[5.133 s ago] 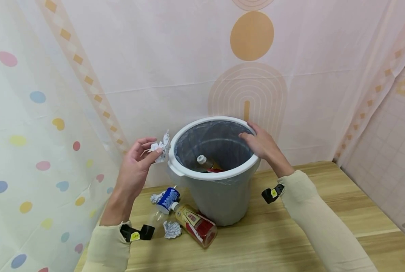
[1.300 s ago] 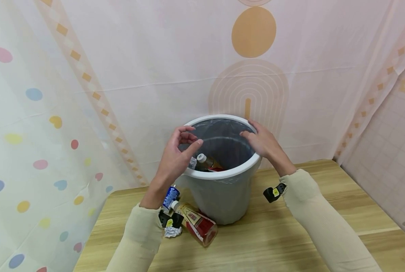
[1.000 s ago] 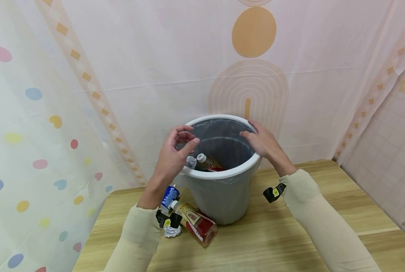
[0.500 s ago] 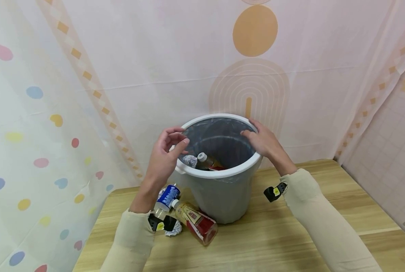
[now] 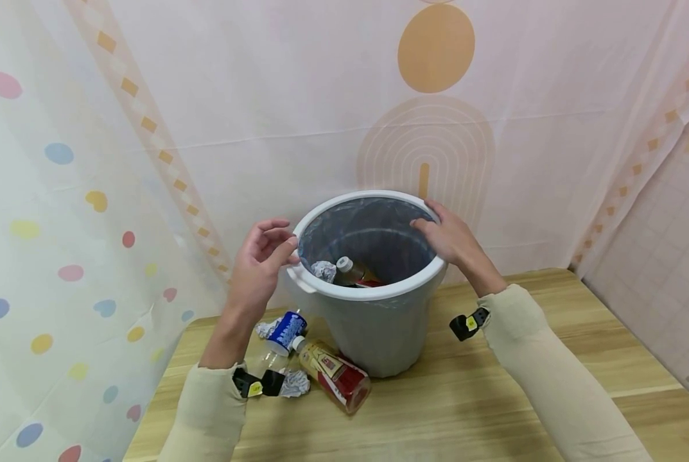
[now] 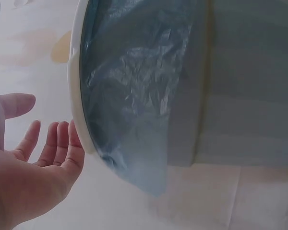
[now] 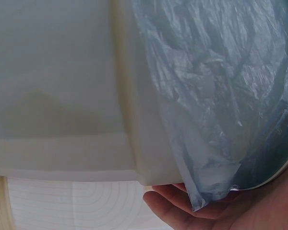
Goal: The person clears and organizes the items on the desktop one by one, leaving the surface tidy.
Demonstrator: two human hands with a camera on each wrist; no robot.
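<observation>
On table: round grey plastic bin (image 5: 379,333), white rim, grey liner
Left hand (image 5: 257,269): beside rim, fingers loose, empty
Right hand (image 5: 445,237): fingers curled over rim
Labels: unreadable

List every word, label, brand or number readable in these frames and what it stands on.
None can be read.
Blue label on the clear bottle: white print, too small and blurred.
Tan and red label on the amber bottle: red characters, blurred.
Yellow stickers on the wrist cameras: too small.
Bottle in the bin: label hidden.
Both wrist views show no text.
</observation>
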